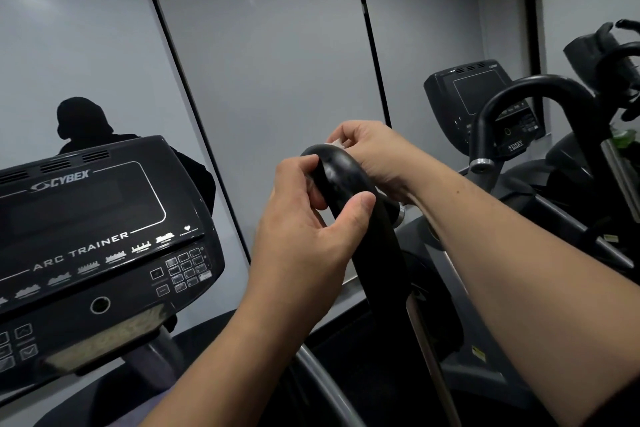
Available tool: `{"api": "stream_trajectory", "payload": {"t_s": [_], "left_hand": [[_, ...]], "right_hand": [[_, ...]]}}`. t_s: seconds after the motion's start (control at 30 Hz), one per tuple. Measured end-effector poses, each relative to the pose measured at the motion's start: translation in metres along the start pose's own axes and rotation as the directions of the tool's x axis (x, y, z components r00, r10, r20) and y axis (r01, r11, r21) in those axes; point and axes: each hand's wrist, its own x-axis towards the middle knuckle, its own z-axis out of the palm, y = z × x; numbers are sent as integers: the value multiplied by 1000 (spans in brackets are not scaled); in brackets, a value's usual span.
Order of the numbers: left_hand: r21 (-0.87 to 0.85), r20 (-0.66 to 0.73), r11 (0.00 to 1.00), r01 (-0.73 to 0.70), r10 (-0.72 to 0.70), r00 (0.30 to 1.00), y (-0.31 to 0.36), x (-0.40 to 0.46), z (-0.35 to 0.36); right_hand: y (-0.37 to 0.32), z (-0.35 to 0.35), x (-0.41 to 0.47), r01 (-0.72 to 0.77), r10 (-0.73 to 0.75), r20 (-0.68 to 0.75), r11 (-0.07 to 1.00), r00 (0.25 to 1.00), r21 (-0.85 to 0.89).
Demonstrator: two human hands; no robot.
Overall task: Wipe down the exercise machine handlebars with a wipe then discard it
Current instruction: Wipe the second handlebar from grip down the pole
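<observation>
A black curved handlebar [349, 180] of the Arc Trainer rises in the middle of the head view. My left hand [304, 229] wraps its near side just below the bend, thumb on the front and fingers behind. My right hand [374, 152] covers the far side of the bend and presses a small white wipe [337, 143] against the bar; only a corner of the wipe shows between my fingers.
The machine's black console [104, 229] with display and keypad stands at the left. A second machine with its own console [481, 104] and looped handlebar [519, 90] is at the right. Grey wall panels lie ahead, with a dark reflection of a person.
</observation>
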Motion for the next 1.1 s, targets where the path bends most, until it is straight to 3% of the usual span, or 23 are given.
{"api": "stream_trajectory", "payload": {"t_s": [0.13, 0.23, 0.4, 0.5, 0.73, 0.83, 1.0, 1.1], "left_hand": [[-1, -13, 1000, -4, 4, 1000, -1, 0, 1], [-1, -11, 1000, 1, -1, 1000, -1, -1, 0], [14, 1, 1000, 13, -13, 1000, 0, -1, -1], [22, -2, 1000, 9, -9, 1000, 1, -1, 0], [21, -12, 1000, 6, -6, 1000, 0, -1, 1], [17, -18, 1000, -1, 1, 1000, 0, -1, 2], [0, -21, 1000, -8, 8, 1000, -2, -1, 2], [-18, -21, 1000, -14, 13, 1000, -2, -1, 3]], "right_hand": [[8, -2, -1, 30, -35, -16, 970, 999, -240], [3, 0, 0, 36, -55, -24, 865, 998, -501], [14, 10, 0, 14, -83, -114, 864, 990, -504], [25, 8, -5, 42, -149, -105, 744, 983, -667], [50, 11, -6, 108, -276, -95, 638, 956, -762], [50, -3, -9, 67, -263, -214, 763, 941, -643], [54, 7, -18, 150, -310, -132, 736, 942, -660], [58, -2, -16, 100, -280, -225, 804, 933, -586]]}}
